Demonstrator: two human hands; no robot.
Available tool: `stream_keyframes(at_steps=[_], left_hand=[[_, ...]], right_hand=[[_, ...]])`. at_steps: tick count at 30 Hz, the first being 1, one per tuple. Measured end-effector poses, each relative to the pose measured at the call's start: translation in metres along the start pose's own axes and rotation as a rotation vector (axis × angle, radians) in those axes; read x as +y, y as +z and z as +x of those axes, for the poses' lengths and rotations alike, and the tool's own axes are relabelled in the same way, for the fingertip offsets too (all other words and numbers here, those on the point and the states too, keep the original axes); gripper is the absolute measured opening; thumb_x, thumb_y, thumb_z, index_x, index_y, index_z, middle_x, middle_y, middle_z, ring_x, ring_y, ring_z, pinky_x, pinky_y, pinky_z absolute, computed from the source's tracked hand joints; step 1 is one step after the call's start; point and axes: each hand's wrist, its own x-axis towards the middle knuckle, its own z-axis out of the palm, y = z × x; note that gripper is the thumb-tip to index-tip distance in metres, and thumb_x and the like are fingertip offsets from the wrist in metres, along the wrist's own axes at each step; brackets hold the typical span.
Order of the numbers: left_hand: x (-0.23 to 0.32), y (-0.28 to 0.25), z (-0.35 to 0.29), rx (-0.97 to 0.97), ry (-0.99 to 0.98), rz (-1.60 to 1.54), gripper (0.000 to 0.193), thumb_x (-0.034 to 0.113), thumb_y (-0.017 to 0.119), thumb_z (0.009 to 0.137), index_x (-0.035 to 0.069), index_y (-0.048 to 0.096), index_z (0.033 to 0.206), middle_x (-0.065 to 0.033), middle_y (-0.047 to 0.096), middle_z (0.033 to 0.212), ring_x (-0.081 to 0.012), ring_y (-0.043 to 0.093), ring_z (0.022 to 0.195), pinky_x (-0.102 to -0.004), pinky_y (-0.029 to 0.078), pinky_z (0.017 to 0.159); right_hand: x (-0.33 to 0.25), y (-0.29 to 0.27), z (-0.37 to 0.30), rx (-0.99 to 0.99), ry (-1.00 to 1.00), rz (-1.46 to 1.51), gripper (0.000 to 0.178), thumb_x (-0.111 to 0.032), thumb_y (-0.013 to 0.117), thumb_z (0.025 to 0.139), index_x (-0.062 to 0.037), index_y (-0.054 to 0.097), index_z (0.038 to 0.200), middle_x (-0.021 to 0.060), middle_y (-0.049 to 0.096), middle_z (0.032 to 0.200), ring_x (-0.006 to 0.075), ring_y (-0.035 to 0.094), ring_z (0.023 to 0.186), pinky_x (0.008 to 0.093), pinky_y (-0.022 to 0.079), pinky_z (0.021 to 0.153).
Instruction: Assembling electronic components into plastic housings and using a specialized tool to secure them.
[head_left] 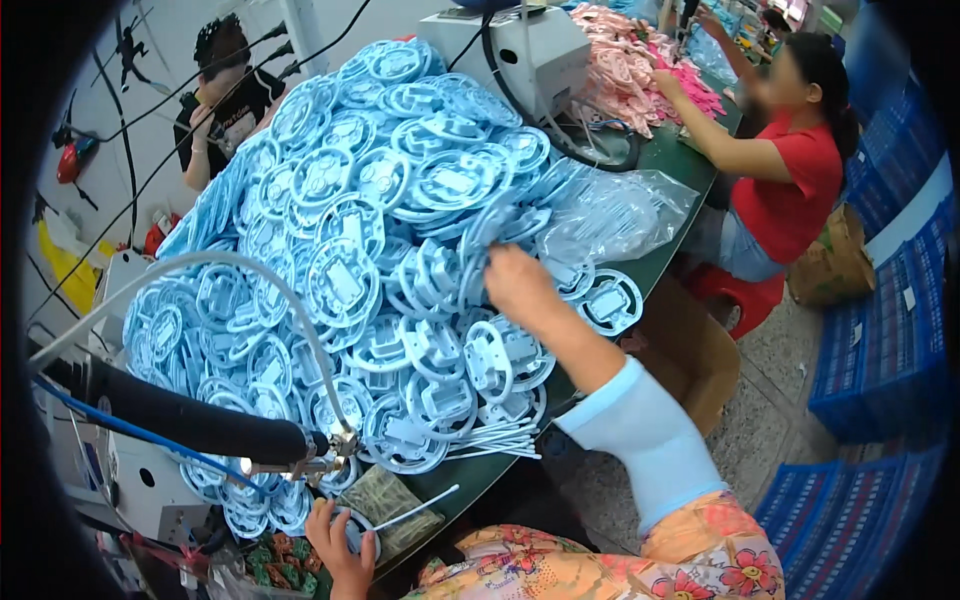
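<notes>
Shirt lettering [238, 128]: pale on black, too unclear to read; far side of heap from both hands.
Hands: two, well apart.
Left hand [340, 550]: low, fingers curled on one round blue part [355, 528]; one pale stick [420, 507] sticks out rightward, joint unclear.
Right hand [520, 283]: arm reaching forward, fingers closed on blurred blue pieces [488, 232], count unclear.
Blue heap [345, 285]: ahead of left hand, dozens, overlapping.
Stick bunch [495, 440]: between hands.
</notes>
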Motion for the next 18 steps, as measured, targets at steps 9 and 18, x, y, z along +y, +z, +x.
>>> stream_keyframes(at_steps=[9,18], left_hand=[[-0.008,-0.028,-0.007,0.104,0.011,0.071,0.047,0.025,0.077,0.074,0.005,0.059,0.111,-0.0202,0.055,0.128,-0.0426,0.049,0.123,-0.0542,0.035,0.098],[-0.035,-0.101,-0.057,0.441,-0.068,0.11,0.04,0.013,0.078,0.075,0.009,0.062,0.111,-0.0111,0.06,0.117,-0.0306,0.058,0.11,-0.0459,0.041,0.094]], right_hand=[[-0.033,-0.062,-0.067,0.269,-0.076,0.366,0.018,-0.003,0.062,0.09,0.0008,0.067,0.107,0.012,0.069,0.1,0.0223,0.066,0.09,0.0323,0.051,0.082],[-0.165,-0.047,-0.186,-0.535,-0.608,0.485,0.013,-0.007,0.068,0.087,-0.0032,0.067,0.099,0.0164,0.062,0.08,0.0318,0.061,0.068,0.0402,0.047,0.061]])
